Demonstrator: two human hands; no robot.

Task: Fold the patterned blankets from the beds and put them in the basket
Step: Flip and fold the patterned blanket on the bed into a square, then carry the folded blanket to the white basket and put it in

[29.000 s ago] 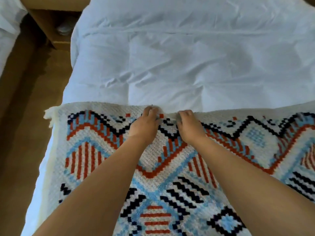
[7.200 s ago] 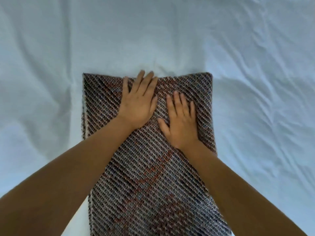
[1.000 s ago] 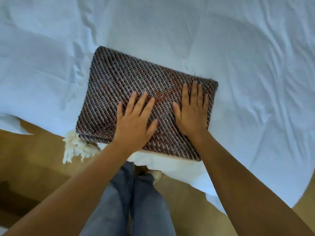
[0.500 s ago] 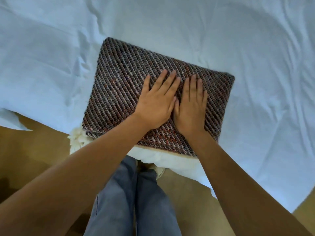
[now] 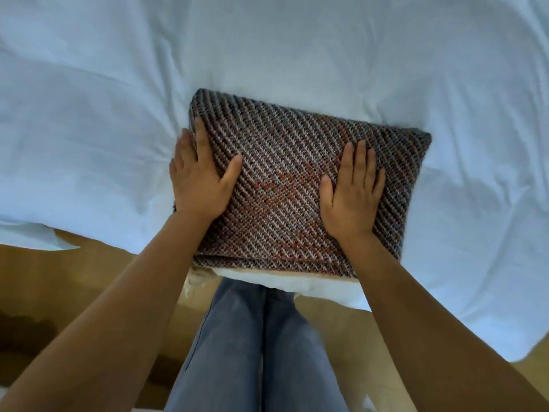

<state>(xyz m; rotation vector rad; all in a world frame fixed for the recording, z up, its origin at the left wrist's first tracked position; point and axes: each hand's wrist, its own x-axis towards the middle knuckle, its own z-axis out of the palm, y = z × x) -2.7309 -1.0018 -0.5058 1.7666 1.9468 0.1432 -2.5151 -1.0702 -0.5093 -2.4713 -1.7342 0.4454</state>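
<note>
Knitted blanket (image 5: 294, 185) under both flat hands (image 5: 199, 179).

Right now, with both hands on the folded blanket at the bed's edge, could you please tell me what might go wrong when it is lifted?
1. The dark, diagonally woven folded blanket sits at the very edge of the white bed cover; a nudge could tip it to the floor.
2. The left hand cups its side, but the right hand only lies flat on top, so lifting may open the layers.
3. No basket is in view, so the carry starts blind.
</note>
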